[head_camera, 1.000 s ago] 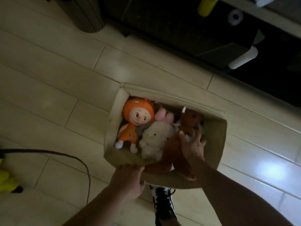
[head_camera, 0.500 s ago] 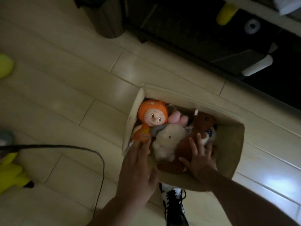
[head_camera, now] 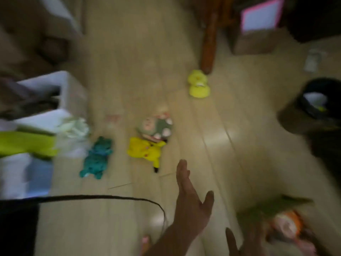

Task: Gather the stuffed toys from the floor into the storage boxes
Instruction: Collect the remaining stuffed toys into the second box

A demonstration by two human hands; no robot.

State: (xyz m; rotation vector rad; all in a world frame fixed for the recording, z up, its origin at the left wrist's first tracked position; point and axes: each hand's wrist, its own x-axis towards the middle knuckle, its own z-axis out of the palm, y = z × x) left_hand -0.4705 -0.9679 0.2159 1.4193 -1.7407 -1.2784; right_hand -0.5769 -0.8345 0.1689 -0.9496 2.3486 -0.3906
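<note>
The view is blurred by motion. My left hand (head_camera: 191, 200) reaches forward over the floor, fingers straight, holding nothing. My right hand (head_camera: 245, 244) is at the bottom edge, fingers spread, beside the fabric storage box (head_camera: 273, 206) at bottom right, where the orange doll (head_camera: 287, 224) shows. On the floor ahead lie a yellow plush (head_camera: 145, 150), a grey-green round plush (head_camera: 156, 126) touching it, a teal plush (head_camera: 97, 157) and a yellow duck plush (head_camera: 198, 84) farther off.
White bins (head_camera: 55, 100) holding cloth and a lime-green item (head_camera: 27, 145) stand at left. A black cable (head_camera: 103, 196) crosses the floor. A wooden furniture leg (head_camera: 208, 43), a cardboard box (head_camera: 256, 39) and a dark waste bin (head_camera: 313, 106) are at the back and right.
My head has swung left, away from the box and toward the toys on the floor. Both hands have left the box; the left one now stretches out over the floor.
</note>
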